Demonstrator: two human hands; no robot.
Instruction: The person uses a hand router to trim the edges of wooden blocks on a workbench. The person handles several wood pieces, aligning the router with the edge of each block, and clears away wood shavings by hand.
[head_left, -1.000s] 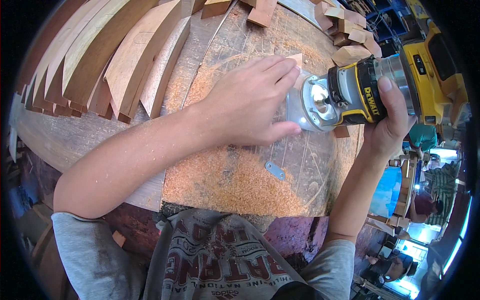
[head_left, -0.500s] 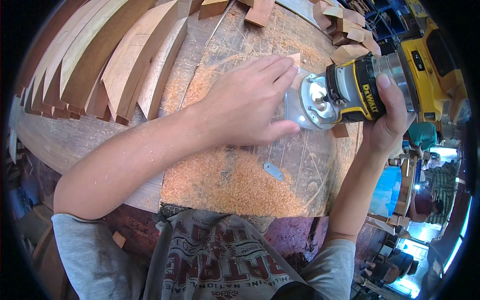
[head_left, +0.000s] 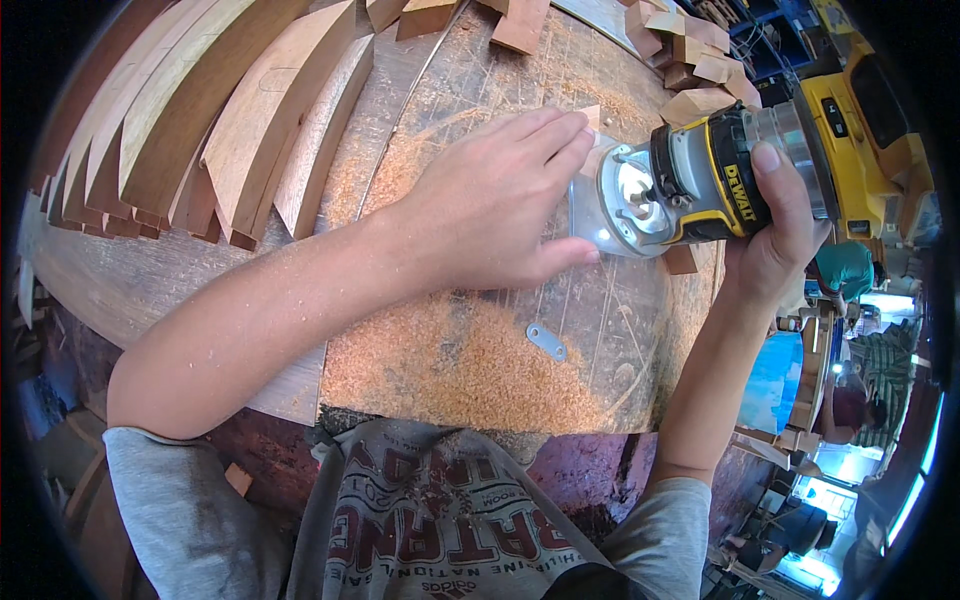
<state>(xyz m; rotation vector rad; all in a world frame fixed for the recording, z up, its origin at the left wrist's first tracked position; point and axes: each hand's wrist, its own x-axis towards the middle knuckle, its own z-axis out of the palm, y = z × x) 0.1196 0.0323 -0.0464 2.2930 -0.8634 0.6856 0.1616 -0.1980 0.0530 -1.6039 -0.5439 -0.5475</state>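
My right hand [head_left: 785,230] is wrapped round a yellow and black cordless trim router [head_left: 700,180], its thumb on the upper side. The router lies sideways, its clear base plate [head_left: 588,205] facing left and the bit showing inside. My left hand [head_left: 500,200] is stretched flat beside the base plate, thumb spread from the long fingers. Past its fingertips a small corner of pale wood [head_left: 592,118] shows; whatever lies beneath the palm is hidden. Below the hand, a small grey metal plate with two holes [head_left: 546,342] rests on the workbench [head_left: 610,320].
Curved wooden pieces [head_left: 270,110] stand in a row at the left. Wood blocks [head_left: 700,55] are piled at the far right. Sawdust [head_left: 450,370] covers much of the bench near me. Other people [head_left: 850,400] are in the background at right.
Almost nothing differs. The router has shifted very slightly, while both hands keep their places.
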